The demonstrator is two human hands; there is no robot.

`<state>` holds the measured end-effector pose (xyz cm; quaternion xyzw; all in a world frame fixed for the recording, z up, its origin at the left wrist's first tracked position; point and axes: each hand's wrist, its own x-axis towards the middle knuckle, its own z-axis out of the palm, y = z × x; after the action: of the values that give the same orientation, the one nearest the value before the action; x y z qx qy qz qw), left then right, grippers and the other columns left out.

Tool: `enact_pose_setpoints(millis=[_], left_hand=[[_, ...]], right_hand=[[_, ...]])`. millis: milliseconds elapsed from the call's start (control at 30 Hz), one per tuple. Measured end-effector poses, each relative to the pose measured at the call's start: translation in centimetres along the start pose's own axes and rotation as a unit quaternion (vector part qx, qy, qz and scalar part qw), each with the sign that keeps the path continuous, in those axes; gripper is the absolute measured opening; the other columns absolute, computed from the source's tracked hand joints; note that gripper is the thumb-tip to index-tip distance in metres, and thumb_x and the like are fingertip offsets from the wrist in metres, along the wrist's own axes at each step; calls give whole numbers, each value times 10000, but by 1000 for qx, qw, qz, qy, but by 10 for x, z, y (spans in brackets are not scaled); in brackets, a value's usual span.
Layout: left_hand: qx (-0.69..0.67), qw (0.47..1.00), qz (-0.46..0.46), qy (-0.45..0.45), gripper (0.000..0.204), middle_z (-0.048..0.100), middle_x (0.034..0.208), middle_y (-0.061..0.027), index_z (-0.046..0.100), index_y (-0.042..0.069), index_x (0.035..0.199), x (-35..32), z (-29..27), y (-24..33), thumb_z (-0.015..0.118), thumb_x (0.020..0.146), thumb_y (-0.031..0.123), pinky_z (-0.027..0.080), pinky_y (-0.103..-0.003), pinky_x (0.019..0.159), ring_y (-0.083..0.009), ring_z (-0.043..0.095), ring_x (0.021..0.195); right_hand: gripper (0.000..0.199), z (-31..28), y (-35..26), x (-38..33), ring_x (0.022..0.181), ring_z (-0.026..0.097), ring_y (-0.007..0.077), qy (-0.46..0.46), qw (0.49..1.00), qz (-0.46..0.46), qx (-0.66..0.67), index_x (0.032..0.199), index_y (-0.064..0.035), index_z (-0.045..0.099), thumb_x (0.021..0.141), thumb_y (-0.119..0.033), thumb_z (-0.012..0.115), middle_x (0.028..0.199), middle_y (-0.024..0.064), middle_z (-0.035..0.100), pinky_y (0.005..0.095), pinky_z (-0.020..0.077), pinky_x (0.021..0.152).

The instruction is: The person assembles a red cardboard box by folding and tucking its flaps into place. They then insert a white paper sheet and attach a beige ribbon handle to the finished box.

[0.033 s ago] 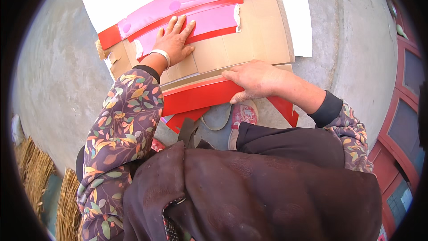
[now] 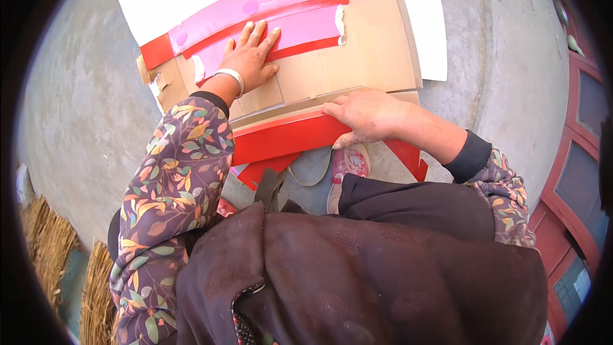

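Observation:
A flattened cardboard box [image 2: 373,35] with brown inner faces and pink and red strips lies in front of me. My left hand [image 2: 250,61] rests on it, palm down with fingers spread across the lower pink strip [image 2: 306,31]. Along the near side runs a red folded flap [image 2: 281,139]. My right hand [image 2: 367,115] grips the right part of this flap, fingers over its upper edge and thumb at its lower edge. The fingertips of the right hand are partly hidden.
White sheets [image 2: 424,29] stick out beneath the cardboard on the concrete floor [image 2: 89,102]. A shoe [image 2: 350,161] and a loose strap [image 2: 313,182] are just below the flap. Bundled straw [image 2: 99,287] stands at lower left, and red-framed panels [image 2: 578,172] at right.
My right hand has shifted very slightly to the right along the flap. The left hand has stayed in place.

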<state>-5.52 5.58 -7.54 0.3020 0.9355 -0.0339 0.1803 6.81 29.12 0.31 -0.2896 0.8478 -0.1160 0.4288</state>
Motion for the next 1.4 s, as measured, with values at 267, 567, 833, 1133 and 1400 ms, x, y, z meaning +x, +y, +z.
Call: enact_pose_setpoints(millis=[267, 567, 833, 1133, 1400], left_hand=[[-32, 999, -6, -36, 784, 131, 1688, -73, 234, 284, 1604, -1, -12, 2, 606, 926, 419, 202, -573, 1209, -291, 83, 1561], [-178, 979, 53, -89, 647, 232, 1633, -200, 492, 125, 1486, 32, -22, -23, 594, 961, 488, 336, -393, 1177, -353, 302, 1484], [-265, 941, 68, -197, 853, 217, 1638, -226, 570, 33, 1402, 39, -43, -28, 352, 961, 730, 244, -398, 1215, -333, 267, 1504], [-98, 986, 72, -116, 1055, 177, 1643, -234, 389, 106, 1540, 22, -18, -10, 631, 777, 794, 209, -479, 1222, -364, 121, 1542], [-87, 995, 1, -42, 1105, 111, 1687, -93, 287, 260, 1590, 4, -8, 2, 737, 702, 741, 218, -662, 1140, -323, 60, 1560]], right_hand=[[396, 1, -8, -1, 1008, 655, 371, 104, 989, 39, 95, 1107, -1, 617, 851, -278, 738, 1042, 202, 678, 462, 512, 877], [322, -24, -2, -8, 900, 647, 338, 388, 915, -50, -96, 986, -42, 529, 809, -178, 760, 902, 131, 621, 429, 528, 760], [336, -52, 35, 27, 913, 655, 352, 330, 938, 1, -111, 981, -58, 523, 828, -247, 756, 919, 143, 656, 464, 518, 761], [392, -80, 81, 81, 965, 666, 334, 166, 986, 1, -25, 1033, -56, 617, 819, -344, 775, 972, 159, 697, 445, 511, 817], [316, -92, 104, 123, 794, 632, 213, 48, 994, -63, 81, 914, -30, 644, 797, -285, 790, 876, 106, 688, 374, 507, 696]])
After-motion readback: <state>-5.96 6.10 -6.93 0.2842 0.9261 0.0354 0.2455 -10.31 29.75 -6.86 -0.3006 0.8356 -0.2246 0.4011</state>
